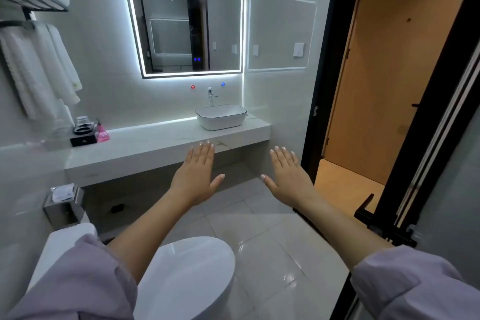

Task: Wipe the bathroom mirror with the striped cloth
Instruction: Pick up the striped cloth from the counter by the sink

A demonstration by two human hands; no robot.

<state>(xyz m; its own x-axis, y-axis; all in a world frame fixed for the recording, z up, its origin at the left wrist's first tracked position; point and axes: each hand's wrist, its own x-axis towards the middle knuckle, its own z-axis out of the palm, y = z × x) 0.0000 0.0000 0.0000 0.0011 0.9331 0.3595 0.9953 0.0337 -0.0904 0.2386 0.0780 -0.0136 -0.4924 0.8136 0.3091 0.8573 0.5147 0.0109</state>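
Your left hand (197, 176) and right hand (288, 176) are both stretched out flat, fingers straight, holding nothing, in front of the desk (155, 141). The lit mirror (187, 26) hangs on the wall above the sink (220, 122).

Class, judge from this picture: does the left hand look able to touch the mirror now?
Probably not yet: the left hand hovers open near the front of the counter, and the mirror hangs on the wall behind it.

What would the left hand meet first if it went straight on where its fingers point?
Likely the front edge of the counter, near the basin, though how far the left hand is from it is unclear.
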